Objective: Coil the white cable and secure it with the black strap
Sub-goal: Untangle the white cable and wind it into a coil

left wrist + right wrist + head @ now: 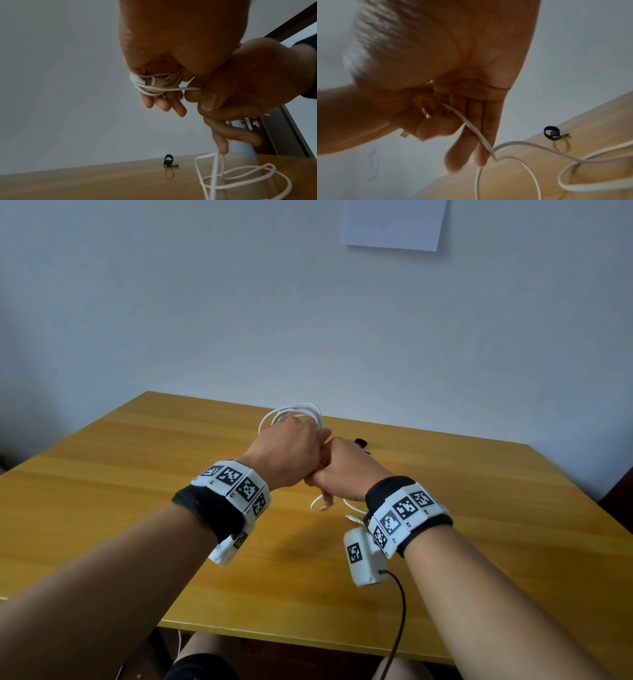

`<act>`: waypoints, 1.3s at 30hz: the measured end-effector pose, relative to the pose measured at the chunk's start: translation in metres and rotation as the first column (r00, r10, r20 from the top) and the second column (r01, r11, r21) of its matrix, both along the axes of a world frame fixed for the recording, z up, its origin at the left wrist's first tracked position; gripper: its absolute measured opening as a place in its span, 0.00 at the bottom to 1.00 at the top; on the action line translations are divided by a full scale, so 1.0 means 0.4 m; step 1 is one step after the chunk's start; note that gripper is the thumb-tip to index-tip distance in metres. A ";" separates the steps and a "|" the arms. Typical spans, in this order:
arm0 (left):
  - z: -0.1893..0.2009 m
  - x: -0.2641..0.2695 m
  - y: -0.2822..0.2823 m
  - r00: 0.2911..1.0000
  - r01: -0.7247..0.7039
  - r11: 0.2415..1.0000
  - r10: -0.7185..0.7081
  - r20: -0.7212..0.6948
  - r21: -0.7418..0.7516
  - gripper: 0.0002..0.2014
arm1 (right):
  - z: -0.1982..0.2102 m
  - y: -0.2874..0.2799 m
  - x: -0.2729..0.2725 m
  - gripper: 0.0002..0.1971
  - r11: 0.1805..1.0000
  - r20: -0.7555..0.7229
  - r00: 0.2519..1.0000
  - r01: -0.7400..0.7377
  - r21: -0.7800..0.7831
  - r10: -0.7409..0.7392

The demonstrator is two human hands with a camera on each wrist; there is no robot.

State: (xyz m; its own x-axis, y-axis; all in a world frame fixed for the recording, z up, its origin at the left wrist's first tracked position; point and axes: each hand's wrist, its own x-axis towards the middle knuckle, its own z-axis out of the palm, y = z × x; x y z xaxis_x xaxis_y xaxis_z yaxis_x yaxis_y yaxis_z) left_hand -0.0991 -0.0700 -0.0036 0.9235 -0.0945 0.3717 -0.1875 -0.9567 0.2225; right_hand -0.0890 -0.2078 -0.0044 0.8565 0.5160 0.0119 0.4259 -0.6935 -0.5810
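Both hands are raised together above the wooden table (137,508). My left hand (289,446) grips several coiled loops of the white cable (296,410); in the left wrist view the loops (154,83) wrap around its curled fingers (164,102). Touching it, my right hand (344,470) pinches a strand of the cable (469,124) between thumb and forefinger, right beside the coil. The loose rest of the cable (322,503) hangs down and lies in curves on the table (240,180). The black strap (361,443), rolled in a small loop, lies on the table behind my right hand, untouched (551,133).
A white wall runs along the table's far edge, with a sheet of paper (394,224) stuck high on it. A black wire (399,621) hangs from my right wrist unit over the near table edge. A dark door frame (291,135) stands to the right.
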 end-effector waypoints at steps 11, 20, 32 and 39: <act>-0.037 0.016 0.094 0.965 -0.004 1.000 0.005 -0.261 0.003 0.27 | -0.004 -0.057 0.071 0.18 0.982 0.230 0.973 0.058 -0.178 -0.016; -0.052 -0.003 0.071 0.860 0.015 0.913 -0.219 -0.461 -0.407 0.38 | 0.006 -0.074 0.092 0.14 0.997 0.265 0.961 0.082 0.006 -0.081; 0.014 -0.051 0.045 0.628 -0.160 0.329 -0.693 -0.353 -0.931 0.25 | 0.003 -0.039 0.096 0.29 0.990 0.390 0.914 0.139 -0.033 -0.115; 0.041 -0.056 0.041 0.555 -0.125 -0.087 -0.832 0.003 -0.988 0.24 | -0.020 -0.009 0.109 0.18 0.985 0.349 0.934 0.123 -0.121 -0.074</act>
State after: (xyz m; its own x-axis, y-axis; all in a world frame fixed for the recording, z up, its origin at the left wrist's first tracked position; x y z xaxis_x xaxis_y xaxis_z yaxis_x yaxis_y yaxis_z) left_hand -0.1217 -0.0536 0.0128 0.8298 -0.5566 0.0397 0.1987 0.3612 0.9111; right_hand -0.0453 -0.2115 -0.0126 0.8597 0.4471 0.2470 0.5070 -0.8053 -0.3074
